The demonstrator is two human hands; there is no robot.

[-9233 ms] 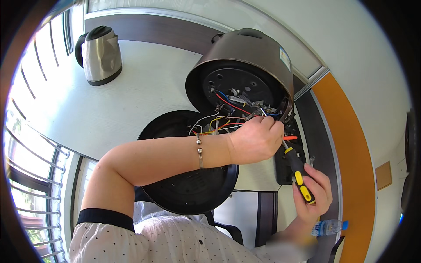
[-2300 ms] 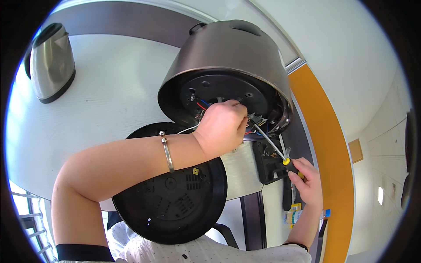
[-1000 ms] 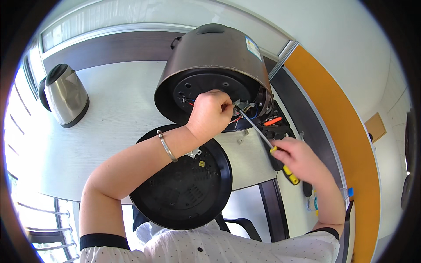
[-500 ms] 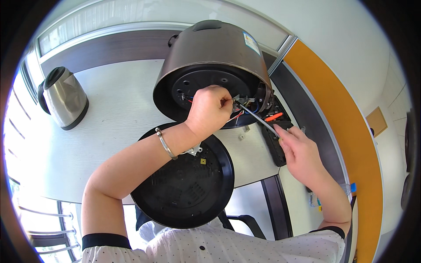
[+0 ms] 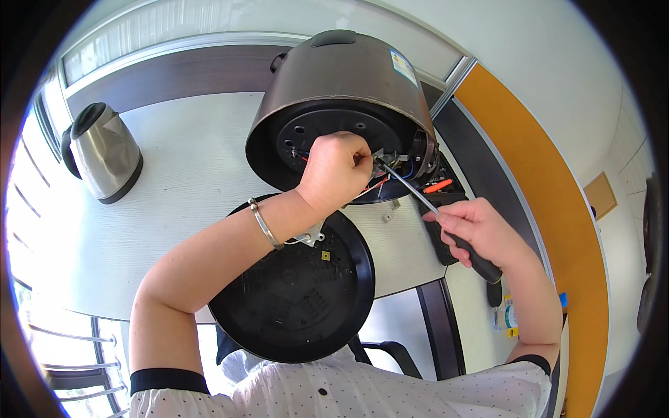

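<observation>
A brown appliance housing [image 5: 327, 73] lies on its side, open bottom toward me, showing a black plate with wires, brackets and terminals [image 5: 394, 166]. My left hand [image 5: 331, 167] is inside the lower part of this opening, fingers curled and pinched; what they grip is hidden. My right hand [image 5: 474, 230] is wrapped round a screwdriver [image 5: 410, 187] with a long metal shaft and dark handle, its tip among the metal parts just right of my left fingers. Below my left forearm sits a round black base [image 5: 293, 299] with a metal bracket and a small yellow piece.
A steel kettle [image 5: 106, 157] stands at the left of the white desk [image 5: 174, 202]. Right of the housing lies a black tool case [image 5: 439, 240] with an orange tool [image 5: 437, 185]. A plastic bottle [image 5: 505, 317] is at lower right, beside an orange panel [image 5: 543, 174]. A chair armrest [image 5: 390, 355] shows below.
The screwdriver tip stays at the wiring while my right hand has shifted its grip, turning the handle so more of its black side shows. My left hand stays pinched at the opening.
</observation>
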